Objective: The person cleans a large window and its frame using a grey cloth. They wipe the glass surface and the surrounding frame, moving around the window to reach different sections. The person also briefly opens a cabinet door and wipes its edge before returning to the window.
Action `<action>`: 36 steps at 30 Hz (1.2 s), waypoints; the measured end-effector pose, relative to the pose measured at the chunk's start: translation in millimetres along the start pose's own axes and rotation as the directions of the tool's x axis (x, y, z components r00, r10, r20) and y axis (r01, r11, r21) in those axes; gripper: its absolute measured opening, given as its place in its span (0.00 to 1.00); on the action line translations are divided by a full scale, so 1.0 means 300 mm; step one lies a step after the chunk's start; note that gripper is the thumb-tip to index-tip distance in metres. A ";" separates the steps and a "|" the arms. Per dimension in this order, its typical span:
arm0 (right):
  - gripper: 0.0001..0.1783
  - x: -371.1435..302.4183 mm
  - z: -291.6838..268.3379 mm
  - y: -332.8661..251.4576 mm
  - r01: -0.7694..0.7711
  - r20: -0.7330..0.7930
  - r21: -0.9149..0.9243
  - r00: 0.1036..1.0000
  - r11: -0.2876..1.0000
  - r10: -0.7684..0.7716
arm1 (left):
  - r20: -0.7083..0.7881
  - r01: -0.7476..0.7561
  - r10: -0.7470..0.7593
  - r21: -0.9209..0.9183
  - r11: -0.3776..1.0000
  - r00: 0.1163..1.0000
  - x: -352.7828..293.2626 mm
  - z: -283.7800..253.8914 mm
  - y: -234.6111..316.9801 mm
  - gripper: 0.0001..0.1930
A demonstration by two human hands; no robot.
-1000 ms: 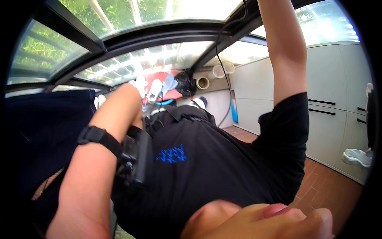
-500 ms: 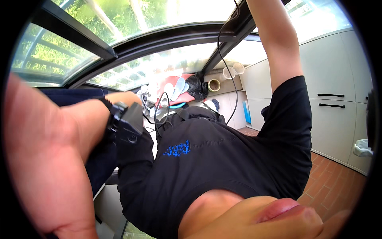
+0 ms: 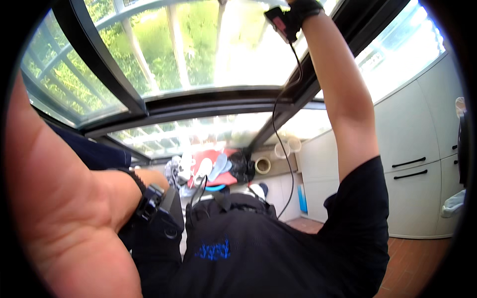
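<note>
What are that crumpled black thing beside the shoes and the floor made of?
The crumpled black thing looks like thin plastic, given its shiny creases. The floor seems fired brick or clay tile, fairly matt: reddish-brown with faint joint lines.

The bag [image 3: 242, 167] lies between the slippers [image 3: 218, 168] and pot [image 3: 262, 172].

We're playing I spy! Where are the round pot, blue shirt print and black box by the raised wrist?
Round pot [image 3: 256, 166]: head view, its rim.
Blue shirt print [image 3: 213, 251]: head view, its middle.
Black box [image 3: 279, 22]: head view, its pinkish patch.
</note>
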State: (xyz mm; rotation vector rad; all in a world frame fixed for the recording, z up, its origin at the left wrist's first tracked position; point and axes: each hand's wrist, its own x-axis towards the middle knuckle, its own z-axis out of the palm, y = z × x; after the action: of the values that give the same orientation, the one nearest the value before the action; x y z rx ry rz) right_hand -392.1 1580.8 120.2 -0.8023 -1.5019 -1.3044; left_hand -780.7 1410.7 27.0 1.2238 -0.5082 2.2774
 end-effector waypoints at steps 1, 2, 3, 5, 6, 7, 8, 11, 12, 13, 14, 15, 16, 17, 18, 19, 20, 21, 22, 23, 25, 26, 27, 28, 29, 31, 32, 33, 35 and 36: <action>0.35 -0.020 -0.027 -0.014 -0.024 0.011 -0.084 1.000 0.996 0.025 | 0.001 0.004 -0.004 -0.006 1.000 1.000 -0.017 -0.010 -0.003 0.18; 0.38 -0.014 -0.008 -0.019 -0.042 0.002 -0.135 0.999 0.990 0.042 | -0.001 -0.012 0.012 -0.002 1.000 1.000 -0.033 -0.018 0.004 0.18; 0.38 -0.003 0.013 0.001 0.045 -0.038 -0.159 0.998 0.986 -0.052 | -0.002 -0.035 0.036 0.008 0.999 0.999 -0.038 -0.021 0.006 0.18; 0.37 -0.035 0.001 0.071 0.178 -0.101 -0.258 0.972 0.949 -0.210 | 0.006 -0.031 0.031 -0.010 0.999 1.000 -0.067 -0.039 0.003 0.18; 0.37 -0.008 -0.017 0.086 0.247 -0.126 -0.323 0.946 0.913 -0.300 | 0.001 -0.023 0.023 -0.039 0.999 1.000 -0.089 -0.053 0.002 0.19; 0.41 -0.036 -0.031 -0.031 0.086 0.010 -0.388 0.996 0.918 -0.089 | 0.006 -0.024 0.024 -0.004 1.000 1.000 -0.105 -0.071 0.014 0.19; 0.45 -0.064 -0.054 -0.108 -0.078 0.126 -0.471 0.980 0.879 0.154 | 0.024 -0.022 0.021 0.027 0.999 0.999 -0.117 -0.067 0.021 0.19; 0.46 -0.085 -0.065 -0.013 0.041 -0.004 -0.282 0.999 0.959 -0.044 | 0.029 -0.011 0.011 0.025 1.000 1.000 -0.148 -0.071 0.028 0.19; 0.46 -0.088 -0.082 0.007 0.030 -0.037 -0.287 0.998 0.958 -0.042 | 0.038 -0.006 0.005 0.010 1.000 0.999 -0.159 -0.051 0.029 0.19; 0.46 -0.089 -0.094 -0.003 -0.006 -0.042 -0.262 0.999 0.965 -0.005 | 0.053 -0.012 0.011 0.024 1.000 0.999 -0.162 -0.036 0.034 0.20; 0.45 -0.071 -0.107 -0.021 -0.008 -0.010 -0.248 1.000 0.969 0.006 | 0.030 -0.012 0.011 0.020 1.000 0.999 -0.159 -0.040 0.030 0.20; 0.46 -0.056 -0.109 -0.033 0.001 0.013 -0.237 1.000 0.971 0.002 | 0.002 -0.013 0.013 0.018 1.000 1.000 -0.155 -0.066 0.036 0.20; 0.45 -0.034 -0.093 -0.040 0.024 0.023 -0.246 1.000 0.969 -0.019 | -0.021 -0.013 0.013 0.010 1.000 1.000 -0.164 -0.098 0.046 0.20; 0.45 -0.056 -0.078 -0.048 -0.001 0.010 -0.240 1.000 0.971 0.004 | -0.001 -0.005 0.005 0.031 1.000 1.000 -0.160 -0.091 0.065 0.20; 0.45 -0.071 -0.072 -0.053 -0.026 -0.002 -0.234 1.000 0.972 0.026 | 0.015 -0.003 0.002 0.054 0.999 1.000 -0.161 -0.081 0.082 0.20; 0.46 -0.056 -0.063 -0.028 0.013 -0.051 -0.226 0.998 0.974 -0.025 | 0.026 -0.012 0.010 0.065 0.998 1.000 -0.178 -0.067 0.080 0.20; 0.47 -0.058 -0.071 -0.022 0.016 -0.044 -0.214 0.999 0.977 -0.026 | 0.039 -0.004 0.001 0.075 0.997 0.999 -0.186 -0.059 0.068 0.20; 0.47 -0.059 -0.073 -0.011 0.036 -0.046 -0.223 0.998 0.974 -0.047 | 0.040 0.000 -0.003 0.077 0.997 0.999 -0.197 -0.066 0.060 0.21; 0.47 -0.063 -0.079 0.000 0.054 -0.050 -0.230 0.996 0.972 -0.068 | 0.042 0.004 -0.007 0.076 0.997 0.999 -0.204 -0.070 0.054 0.21; 0.46 -0.056 -0.092 -0.003 0.075 -0.038 -0.244 0.995 0.967 -0.087 | 0.046 0.006 -0.010 0.084 0.996 0.999 -0.210 -0.073 0.057 0.21; 0.45 -0.037 -0.107 -0.057 0.011 0.051 -0.284 0.999 0.959 0.004 | 0.041 0.002 -0.006 0.107 0.994 0.999 -0.210 -0.075 0.072 0.21; 0.45 -0.030 -0.112 -0.084 -0.089 0.147 -0.319 0.979 0.944 0.142 | 0.040 -0.006 0.001 0.113 0.994 0.999 -0.212 -0.072 0.070 0.21; 0.41 -0.037 -0.103 -0.087 -0.096 0.066 -0.305 0.990 0.948 0.121 | 0.038 -0.007 0.003 0.118 0.993 0.999 -0.213 -0.070 0.078 0.21; 0.42 -0.047 -0.100 -0.064 -0.036 0.038 -0.283 0.998 0.959 0.049 | 0.040 -0.010 0.005 0.127 0.992 0.999 -0.215 -0.069 0.085 0.22; 0.42 -0.031 -0.098 -0.056 0.026 0.001 -0.258 1.000 0.966 -0.027 | 0.042 -0.011 0.005 0.132 0.991 0.999 -0.213 -0.068 0.090 0.22; 0.42 -0.024 -0.107 -0.078 0.110 0.022 -0.326 0.994 0.939 -0.108 | 0.043 -0.014 0.008 0.133 0.991 0.999 -0.217 -0.062 0.094 0.22; 0.42 0.004 -0.118 -0.135 0.141 0.081 -0.398 0.990 0.907 -0.118 | 0.044 -0.016 0.010 0.139 0.990 0.999 -0.213 -0.061 0.094 0.22; 0.43 -0.024 -0.097 -0.081 0.075 0.017 -0.317 0.997 0.946 -0.074 | 0.039 -0.005 0.000 0.127 0.992 0.999 -0.216 -0.059 0.093 0.22; 0.42 -0.069 -0.072 -0.030 -0.042 -0.108 -0.222 0.994 0.974 0.018 | 0.036 0.004 -0.009 0.125 0.992 0.999 -0.208 -0.052 0.089 0.22; 0.42 -0.066 -0.078 -0.092 -0.098 -0.116 -0.221 0.991 0.970 0.073 | 0.030 -0.003 -0.001 0.129 0.992 1.000 -0.213 -0.052 0.085 0.23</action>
State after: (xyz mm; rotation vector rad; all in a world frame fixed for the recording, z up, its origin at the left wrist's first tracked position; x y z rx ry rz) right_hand -405.4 1554.1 91.5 -0.9169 -1.2354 -1.4469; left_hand -775.9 1382.5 -37.3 1.3211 -0.3774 2.3269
